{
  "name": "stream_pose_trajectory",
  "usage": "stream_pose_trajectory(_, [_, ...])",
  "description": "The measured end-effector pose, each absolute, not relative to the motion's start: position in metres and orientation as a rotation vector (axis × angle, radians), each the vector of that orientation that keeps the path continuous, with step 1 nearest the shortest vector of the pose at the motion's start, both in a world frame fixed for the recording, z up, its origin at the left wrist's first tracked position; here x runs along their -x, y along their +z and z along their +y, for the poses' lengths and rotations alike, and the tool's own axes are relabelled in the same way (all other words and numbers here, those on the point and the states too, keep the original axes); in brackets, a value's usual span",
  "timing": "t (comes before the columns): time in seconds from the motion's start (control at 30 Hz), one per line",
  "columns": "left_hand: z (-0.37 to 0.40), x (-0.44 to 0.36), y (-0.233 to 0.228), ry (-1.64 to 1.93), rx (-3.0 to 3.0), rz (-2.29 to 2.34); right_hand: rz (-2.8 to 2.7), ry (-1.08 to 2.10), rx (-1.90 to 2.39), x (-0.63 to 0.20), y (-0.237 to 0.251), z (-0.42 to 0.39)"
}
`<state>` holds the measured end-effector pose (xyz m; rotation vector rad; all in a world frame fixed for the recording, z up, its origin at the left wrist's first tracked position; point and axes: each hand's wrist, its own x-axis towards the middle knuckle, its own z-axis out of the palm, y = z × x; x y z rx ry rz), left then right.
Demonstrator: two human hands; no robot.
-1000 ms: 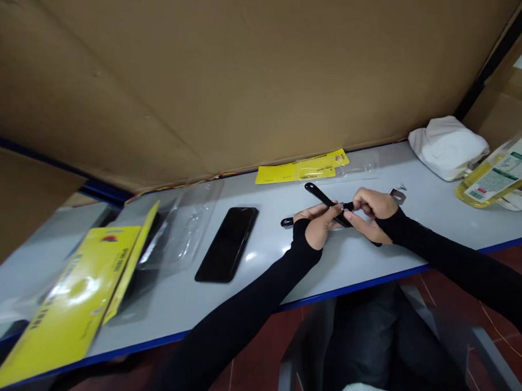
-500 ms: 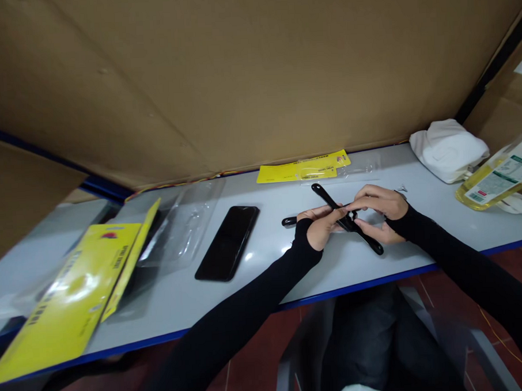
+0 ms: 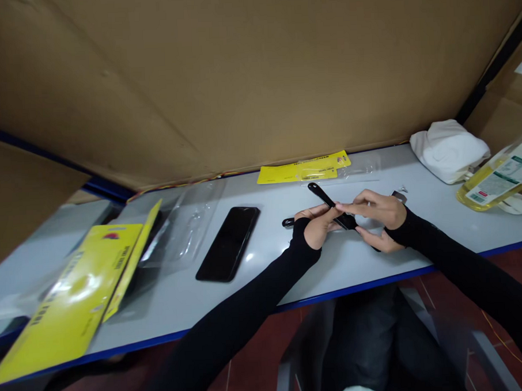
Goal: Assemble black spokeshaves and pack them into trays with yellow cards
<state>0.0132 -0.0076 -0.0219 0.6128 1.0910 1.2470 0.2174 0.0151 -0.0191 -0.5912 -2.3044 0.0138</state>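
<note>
A black tool with a long, slim handle (image 3: 319,194) and a hole in its end lies slantwise between my hands. My left hand (image 3: 318,227) is closed around its middle. From the right, my right hand (image 3: 380,213) has thumb and fingers closed in on the tool's lower part, which they largely cover. Its kind cannot be made out. A second black handle end (image 3: 287,222) pokes out left of my left hand, on or just above the table. A small dark flat piece (image 3: 399,197) shows beside my right wrist, with small shiny metal bits (image 3: 402,189) behind it.
A black phone (image 3: 228,243) lies left of my hands. Yellow cards (image 3: 303,169) with clear plastic packaging (image 3: 359,168) sit at the back; larger yellow cards (image 3: 75,290) lie at left. A white bundle (image 3: 449,150) and a bottle of yellow liquid (image 3: 498,176) stand right.
My right hand's fingers have shifted left over the tool and now cover more of it. The handle's upper end has moved slightly left; its lower end is now mostly hidden.
</note>
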Motion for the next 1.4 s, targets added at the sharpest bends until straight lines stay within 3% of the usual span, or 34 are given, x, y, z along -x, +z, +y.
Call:
stream_pose_trajectory(0.13, [-0.0084,-0.0153,-0.0225,1.239,-0.589,1.140,-2.261,-0.222,0.623,-0.2213,-0.0183,0.0153])
stream_pose_trajectory(0.33, [-0.0072,-0.0152,-0.0212,1.254,-0.612,1.116,-2.234,-0.045,0.617,-0.2192,-0.0106,0.0082])
stream_pose_trajectory(0.8, [-0.0116,-0.0158,-0.0169,1.220,-0.623,1.117,-2.245,-0.189,0.593,-0.2165,-0.0142,0.0131])
stream_pose_trajectory(1.4, [-0.0105,-0.0152,-0.0161,1.232,-0.620,1.128,-2.228,0.025,0.526,-0.2159,-0.0144,0.0091])
